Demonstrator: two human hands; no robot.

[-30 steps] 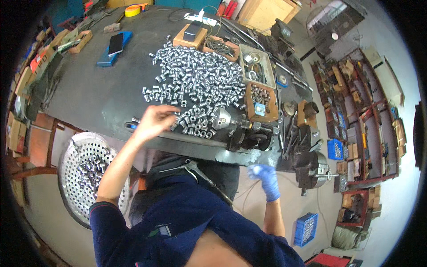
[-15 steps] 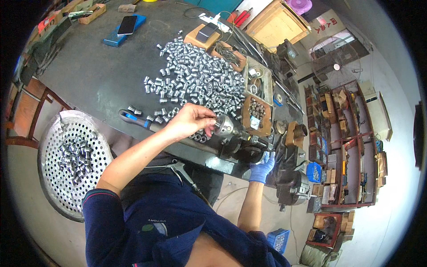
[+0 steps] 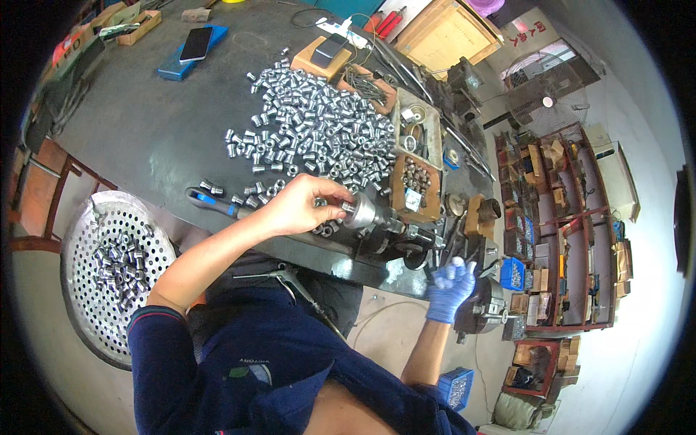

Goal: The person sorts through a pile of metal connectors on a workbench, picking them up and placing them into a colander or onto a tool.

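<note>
The bare left hand (image 3: 308, 204) pinches a small metal bushing (image 3: 348, 207) between thumb and fingertips, right at the mouth of a drill-type chuck (image 3: 365, 213) mounted along the workbench's (image 3: 159, 123) near edge. The gloved right hand (image 3: 452, 281) is by the near edge toward its right end, beyond the chuck's mounting, well apart from the bushing; its fingers are curled, but whether they grip anything I cannot tell. Just beyond the left hand, a broad heap of bushings (image 3: 312, 123) spreads toward the far edge, a wooden box (image 3: 428, 215) of small parts bordering it on the right. A dark-handled tool (image 3: 212, 201) lies along the near edge, left of the chuck. Past the bench's near edge, at left, a round perforated metal seat (image 3: 83, 239) carries more bushings.
</note>
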